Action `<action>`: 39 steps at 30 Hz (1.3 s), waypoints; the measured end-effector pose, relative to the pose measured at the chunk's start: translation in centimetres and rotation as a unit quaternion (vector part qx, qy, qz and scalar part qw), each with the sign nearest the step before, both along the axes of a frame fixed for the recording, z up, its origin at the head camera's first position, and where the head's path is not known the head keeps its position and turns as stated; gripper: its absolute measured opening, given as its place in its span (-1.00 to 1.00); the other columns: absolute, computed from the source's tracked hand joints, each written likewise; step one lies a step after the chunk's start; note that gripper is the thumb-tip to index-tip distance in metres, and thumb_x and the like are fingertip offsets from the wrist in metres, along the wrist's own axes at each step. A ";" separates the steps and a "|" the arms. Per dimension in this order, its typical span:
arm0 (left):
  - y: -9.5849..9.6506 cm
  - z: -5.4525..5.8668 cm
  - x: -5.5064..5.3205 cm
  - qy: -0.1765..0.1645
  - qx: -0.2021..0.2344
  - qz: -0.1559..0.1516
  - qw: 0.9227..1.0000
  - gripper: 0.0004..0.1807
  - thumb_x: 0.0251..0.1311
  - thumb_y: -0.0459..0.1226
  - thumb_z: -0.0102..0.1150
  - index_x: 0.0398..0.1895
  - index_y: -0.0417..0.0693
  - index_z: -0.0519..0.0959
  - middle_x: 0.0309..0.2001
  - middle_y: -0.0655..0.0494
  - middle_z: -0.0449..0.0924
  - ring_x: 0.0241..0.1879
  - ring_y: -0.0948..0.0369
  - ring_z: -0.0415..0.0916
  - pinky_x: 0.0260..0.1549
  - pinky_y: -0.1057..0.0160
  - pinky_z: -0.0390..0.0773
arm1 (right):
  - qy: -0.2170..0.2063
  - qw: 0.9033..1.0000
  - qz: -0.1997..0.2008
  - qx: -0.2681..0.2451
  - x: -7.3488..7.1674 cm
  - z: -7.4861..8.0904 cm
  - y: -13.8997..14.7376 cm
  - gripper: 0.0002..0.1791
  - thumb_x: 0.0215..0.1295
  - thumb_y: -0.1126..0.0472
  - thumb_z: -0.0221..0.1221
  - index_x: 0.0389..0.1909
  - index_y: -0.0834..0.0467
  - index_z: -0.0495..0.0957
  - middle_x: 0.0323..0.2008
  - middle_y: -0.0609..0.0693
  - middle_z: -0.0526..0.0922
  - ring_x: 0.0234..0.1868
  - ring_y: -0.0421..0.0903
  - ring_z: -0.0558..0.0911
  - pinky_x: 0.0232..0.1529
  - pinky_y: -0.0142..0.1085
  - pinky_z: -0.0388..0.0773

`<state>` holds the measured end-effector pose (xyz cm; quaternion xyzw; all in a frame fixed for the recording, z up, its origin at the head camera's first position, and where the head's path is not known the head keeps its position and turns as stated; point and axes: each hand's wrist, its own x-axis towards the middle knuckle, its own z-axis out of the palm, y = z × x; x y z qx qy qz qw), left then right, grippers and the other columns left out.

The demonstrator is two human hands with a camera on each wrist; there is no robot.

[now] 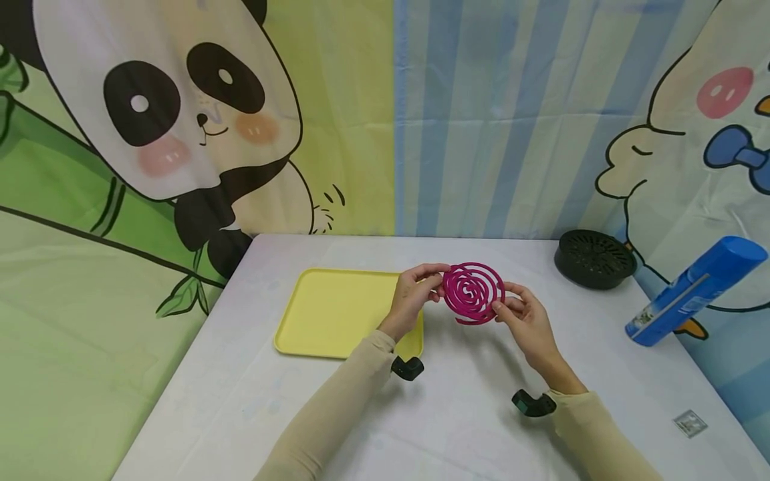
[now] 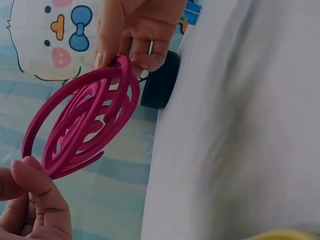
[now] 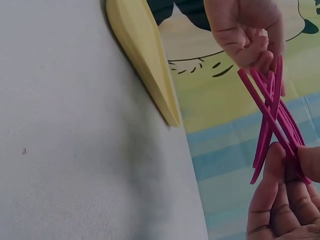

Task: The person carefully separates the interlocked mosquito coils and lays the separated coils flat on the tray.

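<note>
Nearest, two pale sleeves (image 1: 331,417) reach in over the white table (image 1: 228,387), a black wrist device (image 1: 408,369) at the left cuff and a similar one at the right; a small square printed marker (image 1: 690,423) lies farther right. Ahead, the left hand (image 1: 412,297) and right hand (image 1: 529,327) hold a magenta mosquito coil (image 1: 471,292) in the air above the tabletop, each pinching its outer rim between thumb and fingers. Gripping opposite edges probably supports the thin, springy-looking strands and leaves the middle free to part. From the head the piece looks like a nearly flat disc of rings; the left wrist view shows the outer loop standing away from the inner turns, and the right wrist view, almost edge-on, shows strands crossing in an X, so it is spread in depth. Partly under the left forearm in the head view lies a shallow yellow tray (image 1: 337,314). To the right, a blue spray can (image 1: 692,294) and, farther back, a round black slotted container (image 1: 594,267) sit near the table's edge, presumably out of the arms' way. Beyond hangs a cartoon backdrop (image 1: 475,120) with a panda.
</note>
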<state>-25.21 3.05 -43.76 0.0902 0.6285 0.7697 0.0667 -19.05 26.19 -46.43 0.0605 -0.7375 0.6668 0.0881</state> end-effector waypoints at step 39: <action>-0.3 -2.0 -0.6 0.109 -0.023 -0.123 0.986 -0.60 0.47 -0.35 0.08 0.32 -0.04 0.44 0.22 0.00 0.52 0.21 0.16 0.46 0.20 0.19 0.59 | -0.104 0.958 0.141 -0.226 0.4 1.1 0.3 -0.57 0.57 0.31 0.00 0.37 0.16 0.22 0.07 -0.10 0.71 -0.06 -0.17 0.77 -0.01 -0.30 0.71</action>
